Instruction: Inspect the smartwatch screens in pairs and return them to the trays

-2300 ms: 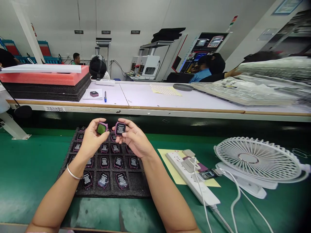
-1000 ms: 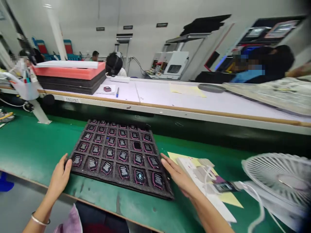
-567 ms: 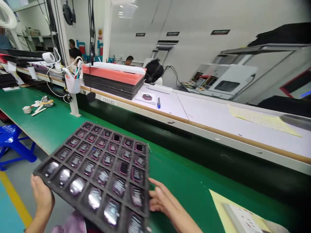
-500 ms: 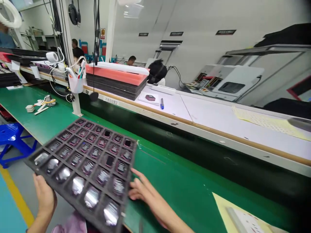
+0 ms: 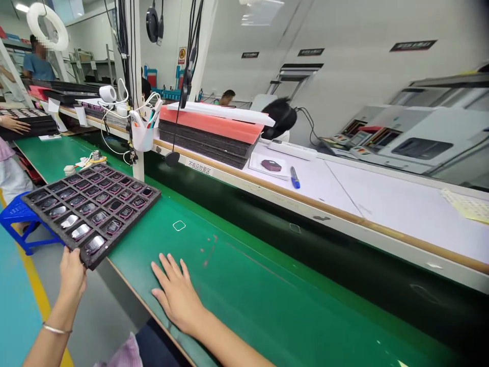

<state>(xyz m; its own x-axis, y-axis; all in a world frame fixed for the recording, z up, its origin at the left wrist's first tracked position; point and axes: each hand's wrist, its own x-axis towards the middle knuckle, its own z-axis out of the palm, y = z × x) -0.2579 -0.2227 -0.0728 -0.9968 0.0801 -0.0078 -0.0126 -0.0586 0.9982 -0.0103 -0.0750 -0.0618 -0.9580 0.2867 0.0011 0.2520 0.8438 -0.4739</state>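
tray's moved: the black foam tray (image 5: 132, 227) has come up off the green bench mat (image 5: 244, 285) and now juts out past the bench edge (image 5: 145, 312), tilted, its near corner gripped by the left hand (image 5: 72, 272). fingers are curled under that corner, closed on the foam (thumb is hard to make out from here). right hand (image 5: 176, 295) has come off the tray: flat on the mat, fingers spread wide, holding nothing, well apart from the tray. so the whole loaded tray now hangs off one hand, at one corner. pockets look full as far as i can see, with pink-framed watch units (image 5: 94, 244) glinting in them. a bangle (image 5: 56, 329) sits on the left wrist. beyond the tray, a blue stool (image 5: 23, 216) stands on the floor, and further down the line a co-worker's hand (image 5: 13, 124) rests on another tray (image 5: 34, 130).
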